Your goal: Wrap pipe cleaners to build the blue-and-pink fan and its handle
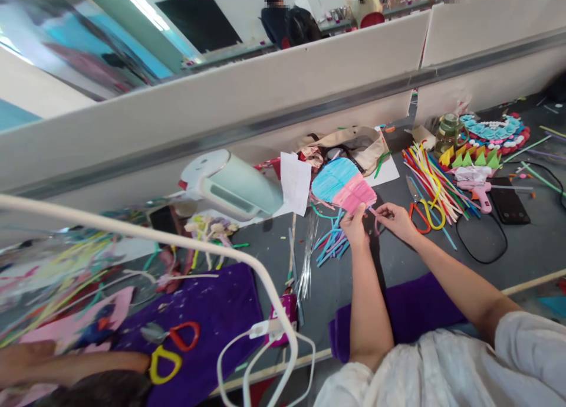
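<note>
A rounded piece with a blue part and a pink part (342,184) is held up over the grey table. My left hand (355,225) is closed on its lower pink edge, thumb on top. Just to the right, my right hand (392,219) pinches a thin pink strip (377,219) beside the piece's lower corner. Blue and red pipe cleaners (332,245) lie under and left of my left hand. Scissors with orange and yellow handles (427,214) rest to the right of my right hand.
Colourful pipe cleaners (435,180), a pink glue gun (480,191), a phone (510,200) and a glass jar (448,134) are at right. A pale green lamp-like device (239,186) stands left, behind a white curved tube (212,249). Another person's arm (84,366) is at lower left.
</note>
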Available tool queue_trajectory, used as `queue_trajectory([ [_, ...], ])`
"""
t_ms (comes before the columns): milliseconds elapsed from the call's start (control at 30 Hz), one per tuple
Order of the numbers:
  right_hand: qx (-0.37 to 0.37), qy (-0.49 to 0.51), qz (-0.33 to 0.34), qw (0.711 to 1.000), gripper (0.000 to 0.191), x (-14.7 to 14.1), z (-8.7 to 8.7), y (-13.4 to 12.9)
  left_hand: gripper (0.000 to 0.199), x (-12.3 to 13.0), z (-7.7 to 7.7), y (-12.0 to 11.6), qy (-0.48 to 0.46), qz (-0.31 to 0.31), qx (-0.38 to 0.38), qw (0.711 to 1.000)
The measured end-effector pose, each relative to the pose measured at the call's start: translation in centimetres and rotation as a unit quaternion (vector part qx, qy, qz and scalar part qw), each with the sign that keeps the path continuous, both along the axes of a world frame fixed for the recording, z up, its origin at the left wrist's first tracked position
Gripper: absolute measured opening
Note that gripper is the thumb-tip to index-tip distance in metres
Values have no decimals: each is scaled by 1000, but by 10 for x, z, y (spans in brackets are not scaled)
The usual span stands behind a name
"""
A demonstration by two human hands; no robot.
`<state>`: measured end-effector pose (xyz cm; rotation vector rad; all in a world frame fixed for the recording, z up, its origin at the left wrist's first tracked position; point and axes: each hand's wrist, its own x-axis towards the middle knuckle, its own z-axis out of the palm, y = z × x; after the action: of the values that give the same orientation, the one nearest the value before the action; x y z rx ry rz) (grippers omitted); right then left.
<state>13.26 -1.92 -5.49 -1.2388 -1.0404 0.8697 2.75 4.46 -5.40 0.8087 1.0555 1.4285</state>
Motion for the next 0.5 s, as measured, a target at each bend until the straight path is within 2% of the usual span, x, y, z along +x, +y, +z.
queue_trajectory([
  [133,-15,108,60,992,21,-1,4,0,31,0,-3,1,-31,-28,-19,999],
  [200,-5,99,68,993,22,-1,4,0,32,1,-3,1,-42,-26,-31,998],
  [333,37,-81,41,995,23,-1,0,-1,33,7,-4,-1,-64,17,-46,997],
  [433,54,-245,8,968,27,1,-5,-2,33,13,-6,-4,-83,39,-53,994],
  [500,62,-314,-8,947,25,4,-7,-3,33,16,-8,-6,-77,50,-54,994],
])
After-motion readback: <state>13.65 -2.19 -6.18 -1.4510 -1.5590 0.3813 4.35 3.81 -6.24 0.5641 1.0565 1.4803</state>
